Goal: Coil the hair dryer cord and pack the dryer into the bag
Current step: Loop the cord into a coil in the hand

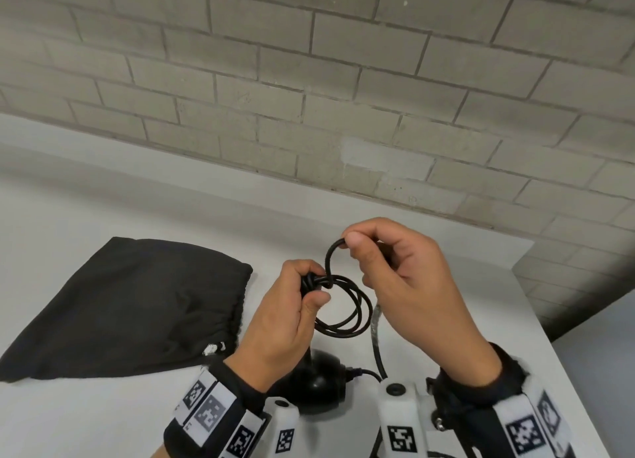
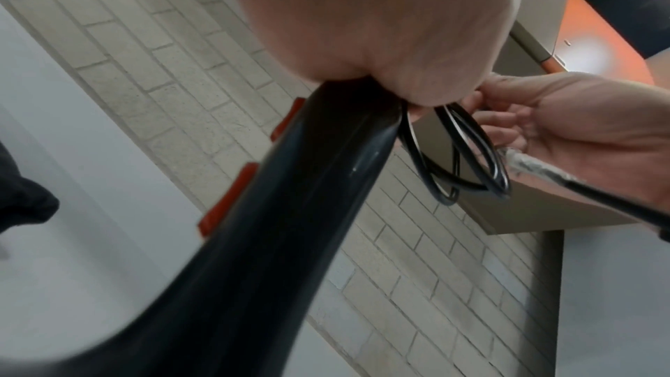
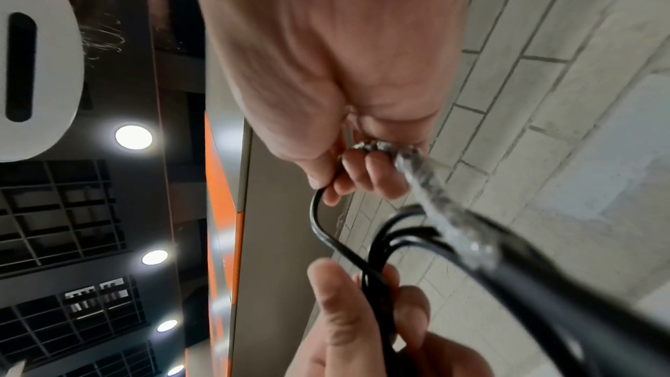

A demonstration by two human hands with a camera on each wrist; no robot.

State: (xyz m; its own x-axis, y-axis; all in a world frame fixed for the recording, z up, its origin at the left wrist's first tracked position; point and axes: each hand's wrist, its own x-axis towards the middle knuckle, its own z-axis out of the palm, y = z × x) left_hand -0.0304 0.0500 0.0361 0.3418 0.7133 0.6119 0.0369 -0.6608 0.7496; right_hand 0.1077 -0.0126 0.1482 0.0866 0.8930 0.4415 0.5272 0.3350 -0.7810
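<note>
Hands up over the white table (image 1: pixel 429 251) in the head view, and there's room: bare surface from the hands back to the brick wall (image 1: pixel 309 79) at 12 o'clock, while the table's right edge drops away at 3 o'clock. The left hand (image 1: pixel 288 313) is closed round the hair dryer (image 1: pixel 316 382) handle and a bundle of cord (image 1: pixel 347 306) loops, thumb clamped on top. The right hand (image 1: pixel 405 272) pinches a fresh loop between thumb and forefinger at its 12 o'clock tip. The dryer's long axis runs from the left fist down toward 6 o'clock, its round body low between the wrists, partly hidden behind the left wrist and the white camera mounts. The black bag (image 1: pixel 130 306) lies flat at 9 o'clock, gathered mouth facing the hands, just beside the left wrist.

Left wrist view now: the dryer handle (image 2: pixel 290 211) fills the frame, running from the fist at 12 o'clock toward 7 o'clock, blurred, with red switches along its left side. Coils hang at 3 o'clock.

Right wrist view: fingers curled on the cord (image 3: pixel 322 228), with a shiny wrapped section running toward 4 o'clock; how far it goes is hard to make out. The left thumb (image 3: pixel 337 311) presses the strands at 6 o'clock.
</note>
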